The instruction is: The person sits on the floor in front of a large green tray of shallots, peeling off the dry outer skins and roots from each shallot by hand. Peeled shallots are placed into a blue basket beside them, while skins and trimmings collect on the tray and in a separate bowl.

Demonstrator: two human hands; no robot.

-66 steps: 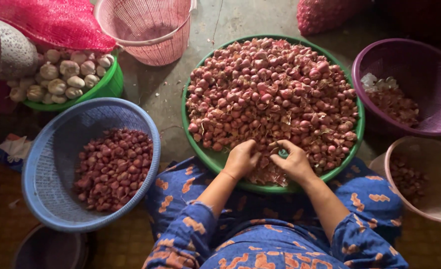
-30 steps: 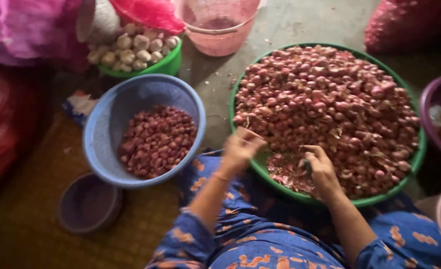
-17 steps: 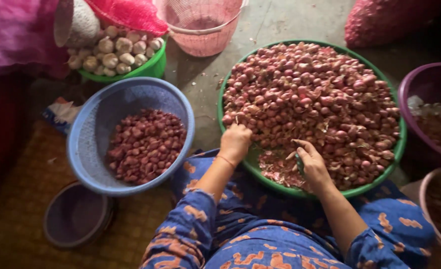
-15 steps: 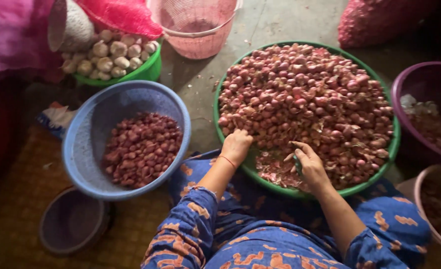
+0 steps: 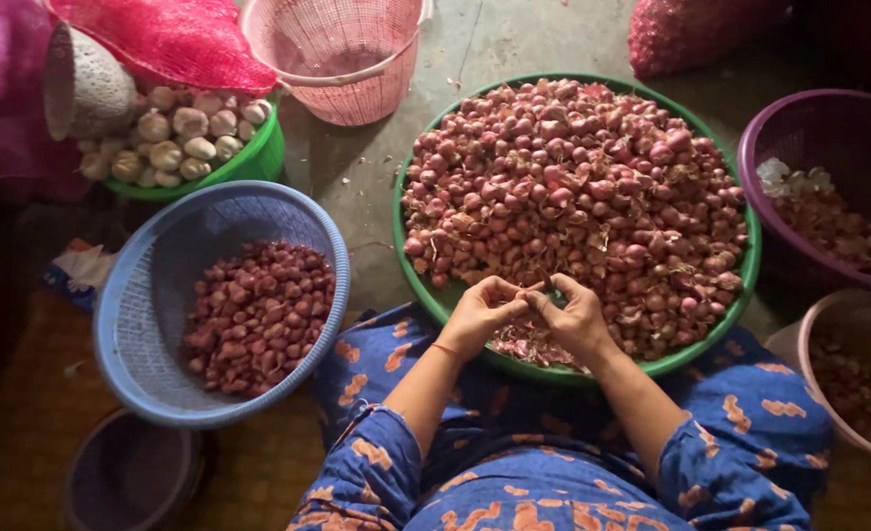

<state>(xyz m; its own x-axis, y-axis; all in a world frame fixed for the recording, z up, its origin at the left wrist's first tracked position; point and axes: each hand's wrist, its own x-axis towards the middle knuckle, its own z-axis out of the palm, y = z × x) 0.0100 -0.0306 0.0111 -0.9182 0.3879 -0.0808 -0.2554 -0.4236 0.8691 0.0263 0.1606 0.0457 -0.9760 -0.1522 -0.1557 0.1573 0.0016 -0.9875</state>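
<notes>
My left hand and my right hand meet fingertip to fingertip over the near rim of a wide green basin. The basin is heaped with unpeeled reddish shallots. My left fingers pinch one small shallot. My right fingers are closed on a thin dark blade-like tool that touches it. Loose skins lie in the basin just under my hands. To my left, a blue basket holds darker peeled shallots.
A green bowl of garlic bulbs and a pink basket stand at the back. A purple basin with peel scraps and a beige bowl are at the right. A small purple bowl sits at lower left.
My left hand has come back from the basin's left side and joined my right hand at the near rim. The view has swung right, back over the green basin.
</notes>
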